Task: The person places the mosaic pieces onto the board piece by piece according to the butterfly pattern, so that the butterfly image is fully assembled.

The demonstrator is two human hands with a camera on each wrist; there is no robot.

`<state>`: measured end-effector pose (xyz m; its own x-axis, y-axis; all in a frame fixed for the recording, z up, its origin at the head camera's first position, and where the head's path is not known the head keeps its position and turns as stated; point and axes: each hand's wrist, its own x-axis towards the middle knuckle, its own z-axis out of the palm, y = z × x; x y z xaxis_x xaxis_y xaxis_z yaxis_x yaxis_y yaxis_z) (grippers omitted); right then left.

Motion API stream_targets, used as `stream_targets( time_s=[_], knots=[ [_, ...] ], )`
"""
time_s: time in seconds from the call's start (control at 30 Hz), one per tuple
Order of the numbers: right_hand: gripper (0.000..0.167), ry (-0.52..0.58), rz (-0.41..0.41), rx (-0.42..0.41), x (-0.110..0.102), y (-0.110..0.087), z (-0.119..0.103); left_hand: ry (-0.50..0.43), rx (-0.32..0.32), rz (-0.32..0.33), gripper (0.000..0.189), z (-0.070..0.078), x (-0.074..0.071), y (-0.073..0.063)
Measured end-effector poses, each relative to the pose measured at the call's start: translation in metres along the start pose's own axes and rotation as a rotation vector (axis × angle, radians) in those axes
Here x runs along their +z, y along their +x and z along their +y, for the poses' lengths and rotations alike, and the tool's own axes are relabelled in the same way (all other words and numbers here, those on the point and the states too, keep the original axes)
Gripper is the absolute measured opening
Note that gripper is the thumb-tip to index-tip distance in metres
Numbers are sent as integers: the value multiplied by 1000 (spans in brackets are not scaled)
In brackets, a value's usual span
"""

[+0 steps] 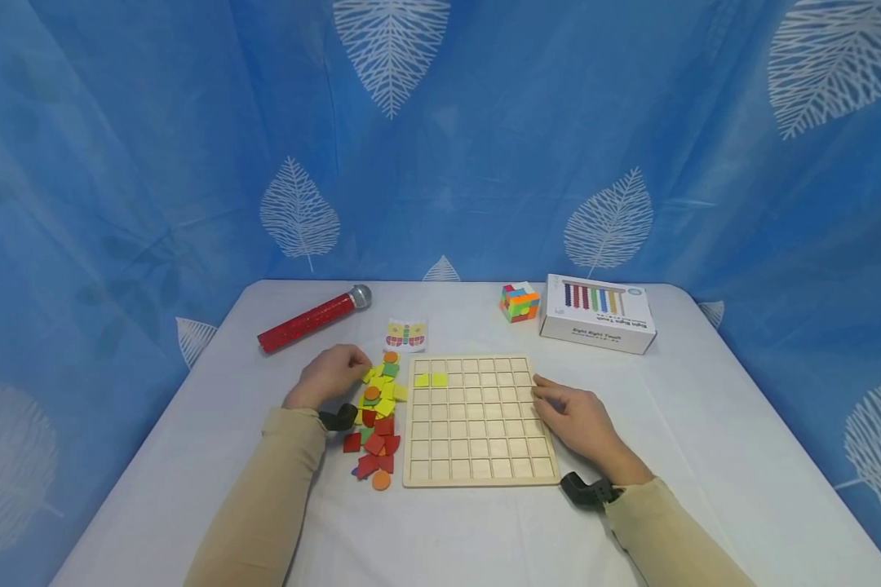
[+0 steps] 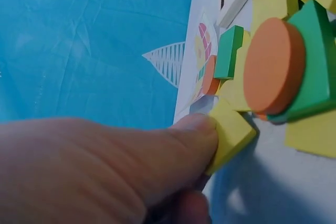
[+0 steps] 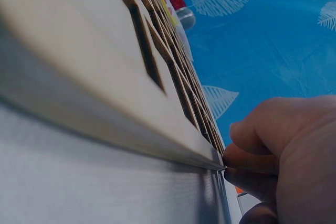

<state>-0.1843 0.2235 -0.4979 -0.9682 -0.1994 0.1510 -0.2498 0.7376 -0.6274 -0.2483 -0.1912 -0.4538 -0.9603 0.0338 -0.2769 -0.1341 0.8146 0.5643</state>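
My left hand (image 1: 330, 377) is at the far left part of a pile of coloured wooden tiles. In the left wrist view its thumb and fingers pinch a yellow tile (image 2: 230, 136). Around it lie a green tile (image 2: 229, 52) and an orange disc (image 2: 274, 65); red pieces (image 1: 373, 444) gather at the near end. Right of the pile is a wooden grid board (image 1: 477, 425). Two yellow squares (image 1: 430, 380) sit side by side in its second row from the top, at the left. My right hand (image 1: 578, 420) touches the board's right edge with its fingertips.
A small butterfly picture card (image 1: 406, 336) lies just beyond the board's left corner. Farther back are a red microphone (image 1: 312, 319), a coloured puzzle cube (image 1: 520, 302) and a white box (image 1: 597, 315). A blue curtain (image 1: 440, 163) hangs behind the white table (image 1: 440, 538).
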Motion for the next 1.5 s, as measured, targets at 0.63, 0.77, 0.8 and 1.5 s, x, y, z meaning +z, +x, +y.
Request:
stream_targets(
  time_s=[0.63,0.77,0.8,1.5],
  knots=[
    [34,-4,-6,4,-1,1,0,31,216,102,15,59,12,-12],
    [34,-1,-6,5,-1,2,-1,138,306,57,8,88,29,-8],
    [34,2,-6,9,-1,2,-1,157,320,50,8,94,33,-6],
    [34,2,-3,14,1,0,2,302,415,-22,11,112,71,14]
  ],
)
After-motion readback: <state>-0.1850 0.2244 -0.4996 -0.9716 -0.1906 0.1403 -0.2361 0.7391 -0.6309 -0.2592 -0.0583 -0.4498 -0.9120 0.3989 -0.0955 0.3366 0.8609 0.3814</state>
